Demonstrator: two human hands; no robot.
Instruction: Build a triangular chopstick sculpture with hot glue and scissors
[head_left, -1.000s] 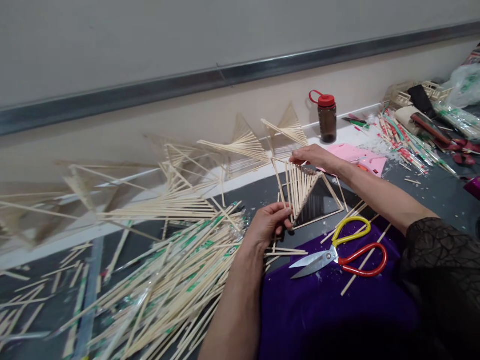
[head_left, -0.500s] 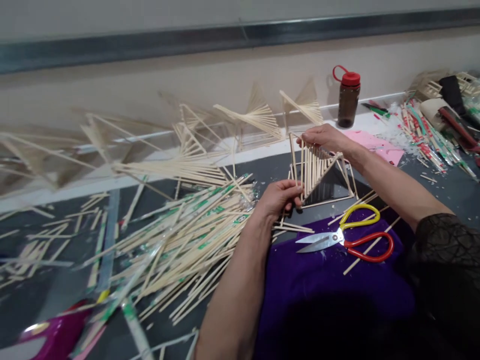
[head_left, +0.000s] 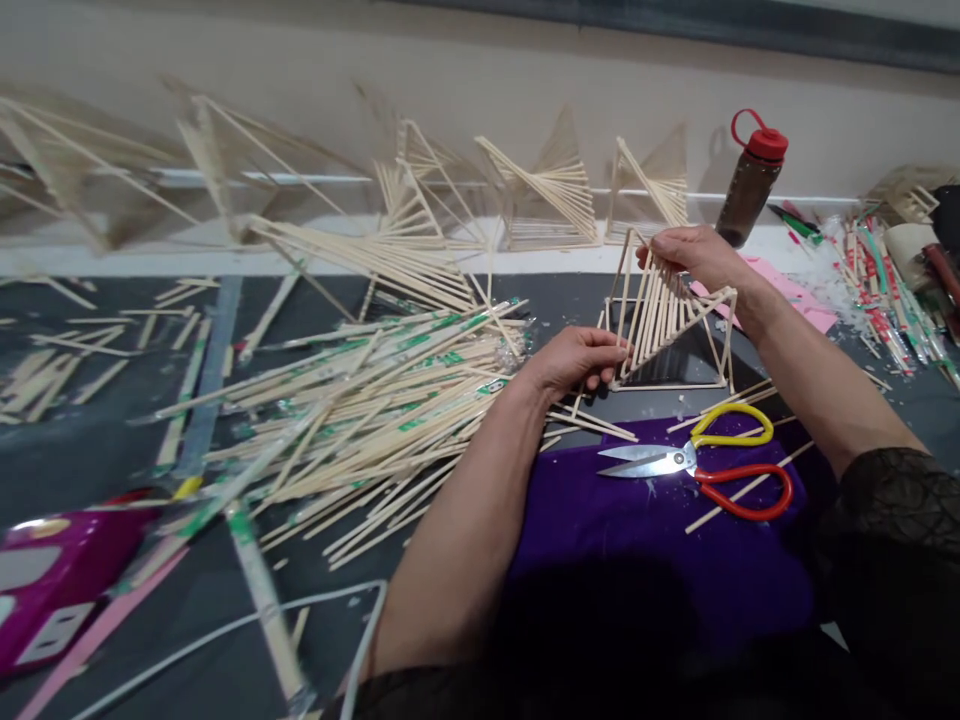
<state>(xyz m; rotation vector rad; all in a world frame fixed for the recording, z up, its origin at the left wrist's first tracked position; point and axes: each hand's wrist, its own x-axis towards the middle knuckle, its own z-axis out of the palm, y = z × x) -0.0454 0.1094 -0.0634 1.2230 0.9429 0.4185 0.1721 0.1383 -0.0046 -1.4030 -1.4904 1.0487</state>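
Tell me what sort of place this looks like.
Probably a craft workspace: scissors on purple cloth, a heap of thin wooden sticks, and twisted stick models along the wall.

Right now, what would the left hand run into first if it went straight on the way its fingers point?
Most likely the slanted sticks of the stick frame, whose near left corner the left hand already touches; depth among the sticks is hard to judge.

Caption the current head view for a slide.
Two hands on a stick frame, with scissors lying open on purple cloth and loose sticks heaped alongside.
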